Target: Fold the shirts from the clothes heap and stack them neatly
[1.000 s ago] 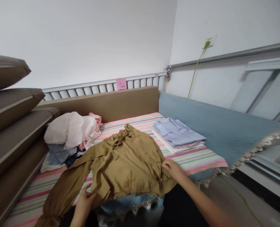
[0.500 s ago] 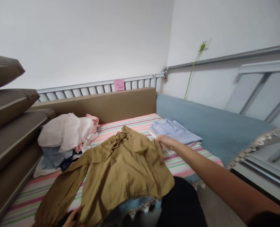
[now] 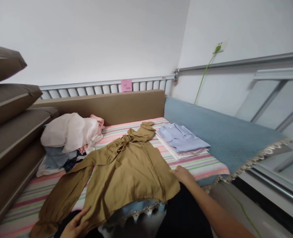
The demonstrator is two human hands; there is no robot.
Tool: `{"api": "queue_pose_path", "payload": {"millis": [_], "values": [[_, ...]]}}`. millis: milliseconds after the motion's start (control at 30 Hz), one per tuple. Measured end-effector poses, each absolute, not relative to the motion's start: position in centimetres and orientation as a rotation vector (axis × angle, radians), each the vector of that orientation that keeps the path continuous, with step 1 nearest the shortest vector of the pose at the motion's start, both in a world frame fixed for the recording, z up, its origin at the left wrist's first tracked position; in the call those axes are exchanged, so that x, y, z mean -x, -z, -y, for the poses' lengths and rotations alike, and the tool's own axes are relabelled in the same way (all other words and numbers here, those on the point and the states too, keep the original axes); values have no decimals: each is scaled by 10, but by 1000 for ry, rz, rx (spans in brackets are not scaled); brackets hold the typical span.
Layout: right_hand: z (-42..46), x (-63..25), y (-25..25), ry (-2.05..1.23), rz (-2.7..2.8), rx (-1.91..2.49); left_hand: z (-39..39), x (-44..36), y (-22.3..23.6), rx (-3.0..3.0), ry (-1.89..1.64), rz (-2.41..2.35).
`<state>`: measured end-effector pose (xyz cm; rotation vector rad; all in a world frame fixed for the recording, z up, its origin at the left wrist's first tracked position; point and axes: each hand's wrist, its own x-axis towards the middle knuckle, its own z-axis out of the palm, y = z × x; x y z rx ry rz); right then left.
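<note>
An olive-brown long-sleeved blouse [image 3: 133, 168] with a gathered, tied neckline lies spread over the striped bedding, its collar end pointing away from me. One sleeve stretches down to the left; the other is bunched near the top by the folded clothes. My left hand [image 3: 75, 225] grips the near left corner of the hem, its lower part cut off by the frame. On the opposite side edge, close to the hem, my right hand [image 3: 183, 174] pinches the cloth between thumb and fingers.
A heap of loose clothes [image 3: 69, 132] sits at the left beside stacked brown cushions [image 3: 12, 132]. To the right lies a stack of folded clothes with a light-blue shirt [image 3: 182, 137] on top. A brown padded board [image 3: 126, 107] and blue cushion [image 3: 210, 132] border the bed.
My right hand has come down along the blouse's side toward the hem. The far sleeve now lies bunched upward near the collar, and the right side is narrower. My left hand remains at the hem.
</note>
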<state>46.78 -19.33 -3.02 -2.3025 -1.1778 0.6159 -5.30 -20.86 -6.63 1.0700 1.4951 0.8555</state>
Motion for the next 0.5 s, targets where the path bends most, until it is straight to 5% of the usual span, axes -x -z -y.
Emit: {"api": "queue_pose_path", "payload": {"millis": [167,500], "values": [[207,-458,46,-793,1214,2175,205,36,77,-966,-957,-1442],[248,-475,1,-1248,765,1505,232,73,40,-890,-1044,-1592]]}}
